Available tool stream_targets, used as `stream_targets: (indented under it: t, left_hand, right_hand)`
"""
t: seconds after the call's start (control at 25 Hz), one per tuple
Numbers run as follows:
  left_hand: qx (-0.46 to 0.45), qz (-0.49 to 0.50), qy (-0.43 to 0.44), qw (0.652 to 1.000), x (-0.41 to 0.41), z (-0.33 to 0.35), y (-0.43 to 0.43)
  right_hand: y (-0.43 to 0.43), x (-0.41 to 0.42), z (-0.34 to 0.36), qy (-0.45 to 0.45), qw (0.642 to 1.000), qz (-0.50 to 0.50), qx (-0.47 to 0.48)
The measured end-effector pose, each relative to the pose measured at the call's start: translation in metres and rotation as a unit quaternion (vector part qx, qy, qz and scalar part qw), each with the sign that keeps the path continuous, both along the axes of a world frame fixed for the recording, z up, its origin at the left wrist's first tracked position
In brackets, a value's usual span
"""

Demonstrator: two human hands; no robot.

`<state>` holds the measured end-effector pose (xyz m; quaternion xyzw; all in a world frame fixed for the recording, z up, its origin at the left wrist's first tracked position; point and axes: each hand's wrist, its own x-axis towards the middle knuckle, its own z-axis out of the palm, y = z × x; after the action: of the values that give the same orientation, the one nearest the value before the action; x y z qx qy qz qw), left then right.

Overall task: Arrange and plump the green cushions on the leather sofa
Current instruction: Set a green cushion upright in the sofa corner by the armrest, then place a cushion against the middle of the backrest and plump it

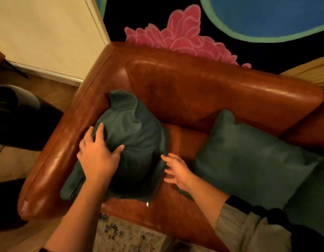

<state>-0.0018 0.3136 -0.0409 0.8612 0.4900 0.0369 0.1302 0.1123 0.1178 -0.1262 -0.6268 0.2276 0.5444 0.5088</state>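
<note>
Two green cushions lie on the seat of the brown leather sofa (203,84). The left cushion (132,135) sits in the corner of the seat, where the armrest (54,151) meets the backrest. Its upper corner points up against the backrest, and its fabric is creased and dented in the middle. A small white zip pull (147,204) hangs at its lower edge, just at the front edge of the seat.

Your left hand (98,155) lies flat on this cushion, on the side next to the armrest. The fingers are spread and the palm presses on the fabric; it does not grip anything. Your right hand (177,171) is open too, with the fingers apart, just beside the right edge of the same cushion. You cannot tell from this view if the fingertips touch the fabric or not.

The right cushion (248,160) leans against the backrest, further along the seat. It looks smooth and full, and a strip of bare leather shows between the two cushions. A patterned rug (124,233) lies on the floor in front of the sofa.
</note>
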Motion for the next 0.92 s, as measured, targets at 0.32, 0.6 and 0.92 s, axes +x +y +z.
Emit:
stream_targets:
  t: [0.32, 0.6, 0.92]
  left_hand:
    - [-0.255, -0.111, -0.246, 0.929, 0.039, -0.009, -0.115]
    - [-0.418, -0.070, -0.133, 0.896, 0.085, -0.061, -0.199]
    - [-0.501, -0.015, -0.058, 0.864, 0.153, -0.117, -0.234]
  right_hand:
    - [-0.113, 0.016, 0.030, -0.010, 0.998, -0.040, -0.051]
    - [-0.208, 0.048, 0.037, -0.201, 0.933, 0.030, -0.297]
    - [-0.333, 0.104, 0.021, -0.211, 0.889, -0.196, -0.355]
